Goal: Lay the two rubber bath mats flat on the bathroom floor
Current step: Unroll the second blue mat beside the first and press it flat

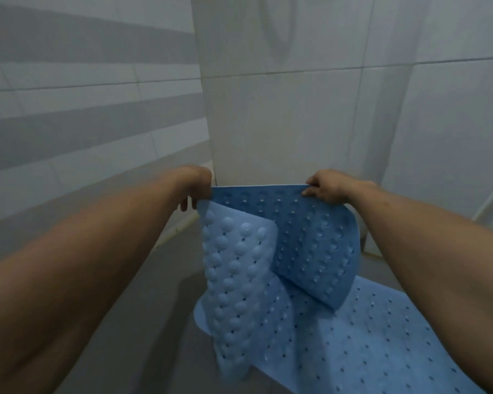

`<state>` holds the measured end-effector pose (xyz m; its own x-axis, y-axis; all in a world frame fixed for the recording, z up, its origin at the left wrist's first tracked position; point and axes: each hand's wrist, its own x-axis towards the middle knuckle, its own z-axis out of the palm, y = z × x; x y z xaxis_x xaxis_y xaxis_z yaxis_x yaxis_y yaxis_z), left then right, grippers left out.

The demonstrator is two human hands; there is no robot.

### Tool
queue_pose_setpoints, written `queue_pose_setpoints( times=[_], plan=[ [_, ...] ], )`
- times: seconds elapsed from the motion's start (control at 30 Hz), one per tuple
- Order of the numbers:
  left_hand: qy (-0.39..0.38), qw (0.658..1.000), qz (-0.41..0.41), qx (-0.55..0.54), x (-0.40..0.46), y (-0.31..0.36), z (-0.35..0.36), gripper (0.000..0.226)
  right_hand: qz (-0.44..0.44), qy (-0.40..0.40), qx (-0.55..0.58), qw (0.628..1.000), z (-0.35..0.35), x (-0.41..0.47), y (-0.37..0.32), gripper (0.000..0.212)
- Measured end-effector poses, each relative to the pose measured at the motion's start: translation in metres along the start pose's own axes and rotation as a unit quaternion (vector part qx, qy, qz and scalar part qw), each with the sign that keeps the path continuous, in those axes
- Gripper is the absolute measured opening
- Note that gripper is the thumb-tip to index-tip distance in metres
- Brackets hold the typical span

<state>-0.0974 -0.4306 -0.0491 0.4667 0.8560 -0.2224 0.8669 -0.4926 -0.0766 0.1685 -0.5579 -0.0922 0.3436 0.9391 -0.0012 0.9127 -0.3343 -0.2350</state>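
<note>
The left hand (195, 191) and right hand (328, 189) each pinch a top corner of a blue rubber bath mat (310, 240), holding it up. Another blue mat (382, 336) lies flat on the grey floor (154, 322) below.

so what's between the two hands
In the head view, only the top edge of the held blue mat spans from the left hand to the right hand.

Bare floor (160, 308) lies open left of the flat mat (382, 336); tiled walls (296, 123) close beyond it.
</note>
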Motion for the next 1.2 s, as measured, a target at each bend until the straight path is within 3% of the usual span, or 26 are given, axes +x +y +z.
queue_pose_setpoints(
  times=[0.13, 0.23, 0.4, 0.63, 0.77, 0.9, 1.07, 1.2],
  plan=[
    [-0.098, 0.994, -0.038, 0.042, -0.009, -0.024, -0.004, 0.032, 0.015, 0.047, -0.039, 0.998, -0.013, 0.011, -0.012, 0.026],
    [-0.115, 0.992, -0.043, 0.021, 0.003, -0.051, 0.02, 0.039, 0.047, 0.064, -0.073, 0.994, -0.022, 0.012, -0.01, 0.021],
    [0.034, 0.997, 0.029, -0.059, 0.017, -0.076, 0.039, 0.039, 0.067, 0.064, -0.126, 0.988, -0.028, -0.006, -0.021, 0.02],
    [0.127, 0.975, 0.134, -0.127, 0.026, -0.073, 0.033, 0.028, 0.106, 0.011, -0.168, 0.98, -0.047, -0.087, -0.034, 0.026],
    [0.229, 0.944, 0.195, -0.137, 0.014, -0.054, 0.027, 0.023, 0.148, 0.077, -0.208, 0.964, -0.055, -0.133, -0.031, 0.014],
    [0.28, 0.917, 0.247, -0.143, 0.001, -0.027, 0.019, 0.024, 0.21, 0.155, -0.252, 0.932, -0.067, -0.172, -0.031, 0.019],
    [0.331, 0.878, 0.341, -0.057, -0.011, -0.007, 0.028, 0.023, 0.216, 0.23, -0.383, 0.868, -0.063, -0.219, -0.029, 0.023],
    [0.341, 0.837, 0.425, 0.039, -0.005, -0.004, 0.09, 0.023, 0.175, 0.195, -0.406, 0.875, -0.019, -0.258, -0.024, 0.023]
  ],
)
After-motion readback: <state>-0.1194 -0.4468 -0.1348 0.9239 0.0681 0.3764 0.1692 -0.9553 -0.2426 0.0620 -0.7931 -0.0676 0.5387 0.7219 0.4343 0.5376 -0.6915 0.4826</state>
